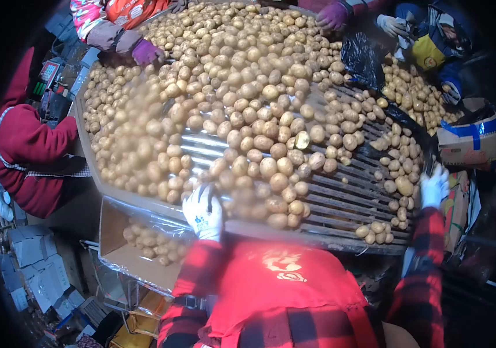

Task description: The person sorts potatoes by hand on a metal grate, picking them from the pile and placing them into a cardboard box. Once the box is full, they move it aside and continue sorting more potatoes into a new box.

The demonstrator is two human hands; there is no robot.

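Note:
My left hand (203, 211), in a white glove, rests at the near edge of the slatted table (346, 200), its fingers stretched toward the heaped potatoes (259, 142). No potato shows clearly in it. At the table's right edge is my right hand (435, 187), also white-gloved, with fingers bunched beside a strip of black plastic (413, 123); what they grip, if anything, is hidden. One cut or damaged potato (302, 140) shows a pale green-yellow face. A small group of potatoes (375, 232) lies on the slats nearer me.
Below the left rim, a plastic-lined box (114, 232) holds potatoes. A taped carton (472, 142) stands at right, near a black bag (363, 61). Co-workers' purple-gloved hands (147, 52) and a white-gloved hand (392, 25) are across the table. A person in maroon (36, 156) stands left.

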